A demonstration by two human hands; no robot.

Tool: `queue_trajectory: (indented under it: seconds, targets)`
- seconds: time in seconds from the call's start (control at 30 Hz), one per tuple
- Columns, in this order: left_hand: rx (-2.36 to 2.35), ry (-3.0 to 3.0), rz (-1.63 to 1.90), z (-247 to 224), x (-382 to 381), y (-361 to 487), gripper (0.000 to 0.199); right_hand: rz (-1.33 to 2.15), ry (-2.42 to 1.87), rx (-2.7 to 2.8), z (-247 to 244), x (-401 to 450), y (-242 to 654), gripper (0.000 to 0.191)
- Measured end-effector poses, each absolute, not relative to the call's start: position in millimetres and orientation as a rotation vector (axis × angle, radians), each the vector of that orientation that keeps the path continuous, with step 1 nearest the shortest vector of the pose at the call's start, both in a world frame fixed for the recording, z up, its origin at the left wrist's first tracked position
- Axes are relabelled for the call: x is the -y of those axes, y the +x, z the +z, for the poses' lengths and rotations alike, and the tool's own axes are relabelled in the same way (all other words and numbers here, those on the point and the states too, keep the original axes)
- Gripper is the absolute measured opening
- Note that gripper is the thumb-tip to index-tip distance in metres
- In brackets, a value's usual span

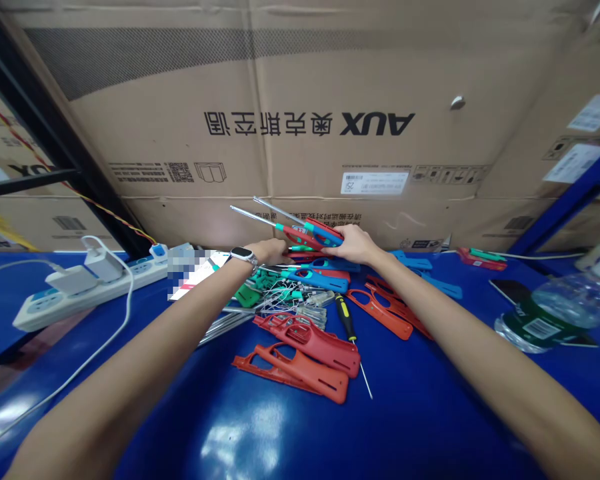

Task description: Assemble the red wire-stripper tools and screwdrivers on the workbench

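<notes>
My right hand (354, 245) is closed around red and blue long-neck lighters (325, 235), their metal tubes pointing up and left. Just left of them, my left hand (271, 252), with a watch on its wrist, is at the far side of the pile; its fingertips are hidden. Below both hands lie more lighters (316, 279), blue and red. Nearer me are green parts (249, 295), thin wires, clear plastic pieces (313, 315) and metal tubes (230, 327). Red casing halves (310, 343) and orange casing halves (305, 373) rest in front.
A yellow-black screwdriver (347, 319) lies beside the casings. More orange casings (385, 310) and blue casings (437, 285) are at right, with a plastic bottle (540, 320) and a phone (511, 291). A power strip (35, 313) stands left; a large carton (300, 80) walls the back.
</notes>
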State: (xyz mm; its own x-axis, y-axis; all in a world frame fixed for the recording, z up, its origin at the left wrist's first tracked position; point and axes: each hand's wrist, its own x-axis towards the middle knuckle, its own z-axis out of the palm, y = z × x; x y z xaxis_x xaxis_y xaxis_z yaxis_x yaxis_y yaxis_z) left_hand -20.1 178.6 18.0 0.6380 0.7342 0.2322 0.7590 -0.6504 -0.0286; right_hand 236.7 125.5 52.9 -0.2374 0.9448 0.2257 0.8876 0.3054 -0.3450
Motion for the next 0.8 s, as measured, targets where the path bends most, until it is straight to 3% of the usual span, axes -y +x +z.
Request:
queue_trajectory:
  seconds: [0.33,0.57,0.8]
  targets:
    - [1.134,-2.649,-0.056,37,-151,-31,0.028,0.194,-1.676,2.154,57,-124,239,0.037]
    - [1.056,-2.652,-0.129,59,-127,-76,0.030,0.129,-1.690,2.179,55,-122,247,0.039]
    - [1.044,-2.642,-0.379,63,-101,-111,0.031,-0.160,-1.703,2.420,42,-119,226,0.030]
